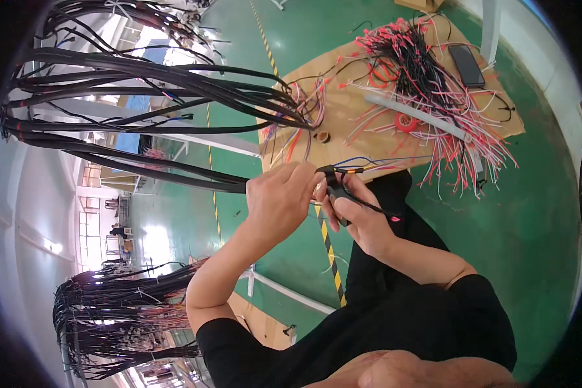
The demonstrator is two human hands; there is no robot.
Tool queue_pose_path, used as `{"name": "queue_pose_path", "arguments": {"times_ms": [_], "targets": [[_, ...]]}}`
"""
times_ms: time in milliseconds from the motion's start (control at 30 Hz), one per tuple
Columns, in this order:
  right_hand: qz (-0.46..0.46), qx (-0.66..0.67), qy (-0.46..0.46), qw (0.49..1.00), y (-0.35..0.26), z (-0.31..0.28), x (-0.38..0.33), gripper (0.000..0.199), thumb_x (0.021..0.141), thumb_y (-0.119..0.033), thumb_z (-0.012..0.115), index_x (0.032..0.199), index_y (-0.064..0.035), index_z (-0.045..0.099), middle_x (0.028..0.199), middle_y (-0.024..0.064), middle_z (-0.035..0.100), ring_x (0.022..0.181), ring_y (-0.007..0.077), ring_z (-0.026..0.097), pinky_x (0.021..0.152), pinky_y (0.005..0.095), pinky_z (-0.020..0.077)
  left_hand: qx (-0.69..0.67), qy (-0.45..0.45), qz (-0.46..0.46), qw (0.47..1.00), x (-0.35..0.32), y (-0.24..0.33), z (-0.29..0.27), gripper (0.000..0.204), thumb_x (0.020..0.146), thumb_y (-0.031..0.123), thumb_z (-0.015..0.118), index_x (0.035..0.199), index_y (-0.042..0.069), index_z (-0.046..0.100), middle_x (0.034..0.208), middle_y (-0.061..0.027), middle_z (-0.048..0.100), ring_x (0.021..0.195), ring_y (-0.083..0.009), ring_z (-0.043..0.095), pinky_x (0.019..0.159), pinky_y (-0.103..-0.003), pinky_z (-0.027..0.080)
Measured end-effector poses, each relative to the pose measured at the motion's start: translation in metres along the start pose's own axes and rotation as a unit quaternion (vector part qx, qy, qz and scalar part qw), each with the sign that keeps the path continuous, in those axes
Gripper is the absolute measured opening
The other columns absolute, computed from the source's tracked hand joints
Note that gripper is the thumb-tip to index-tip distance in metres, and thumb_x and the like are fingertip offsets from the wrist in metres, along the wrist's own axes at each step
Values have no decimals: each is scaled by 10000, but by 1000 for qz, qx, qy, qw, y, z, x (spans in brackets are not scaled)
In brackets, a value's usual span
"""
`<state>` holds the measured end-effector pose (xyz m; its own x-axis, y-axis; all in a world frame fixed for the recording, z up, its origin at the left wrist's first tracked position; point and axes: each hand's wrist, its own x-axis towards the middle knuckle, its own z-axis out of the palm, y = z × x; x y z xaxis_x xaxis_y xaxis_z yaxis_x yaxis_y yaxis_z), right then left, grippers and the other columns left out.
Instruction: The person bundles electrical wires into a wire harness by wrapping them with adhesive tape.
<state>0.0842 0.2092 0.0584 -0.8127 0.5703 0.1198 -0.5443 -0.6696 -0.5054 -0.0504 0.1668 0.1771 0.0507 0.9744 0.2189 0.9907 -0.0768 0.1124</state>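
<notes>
Head view shows both hands meeting at the middle of the picture over a green floor. Left hand (279, 199) is curled into a loose fist, fingers closed round a black cable bundle (174, 169) that runs off to the upper left, where it joins many more black harnesses (110, 84) fanned across the frame. Right hand (359, 220) pinches a small black piece (335, 191), connector or tape I cannot tell, with thumb laid flat along it and the other fingers folded under; thin coloured wires (362, 163), blue, yellow and red, leave this point toward the right.

Judging by the grip, the work is at the bundle's end, just where the loose wires come out. To do it well, the left hand ought to keep the bundle taut and steady so the end does not twist, while the right thumb presses the black piece squarely and keeps the thin wires lying side by side, not crossed. Pulling hard on the thin wires looks risky, since they could slip out.

Beyond the hands a cardboard sheet (394, 110) lies on the floor with a heap of red, white and black wires (433, 77), a pale tube (420, 116), a red tape roll (405, 122) and a flat dark device (467, 64). A second hank of black harnesses (116, 317) hangs at lower left
</notes>
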Motion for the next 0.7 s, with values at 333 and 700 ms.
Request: {"name": "queue_pose_path", "arguments": {"times_ms": [333, 700], "targets": [[33, 18, -44, 998, -25, 5, -14, 497, 876, -99, 655, 1320, -51, 436, 1140, 55, 533, 933, 141, 530, 811, 310, 470, 126, 61, 90, 986, 0, -17, 16, 214, 805, 146, 707, 722, 110, 513, 623, -30, 497, 550, -207, 556, 457, -339, 414], [-22, -196, -7, 980, -31, -11, 9, 412, 964, -147, 626, 1304, 42, 490, 1120, 98, 612, 1035, 152, 595, 933, 300, 470, 65, 9, 31, 997, -3, -20, 10, 172, 898, 151, 637, 772, 88, 539, 648, -57, 560, 562, -273, 586, 474, -391, 426]]}}
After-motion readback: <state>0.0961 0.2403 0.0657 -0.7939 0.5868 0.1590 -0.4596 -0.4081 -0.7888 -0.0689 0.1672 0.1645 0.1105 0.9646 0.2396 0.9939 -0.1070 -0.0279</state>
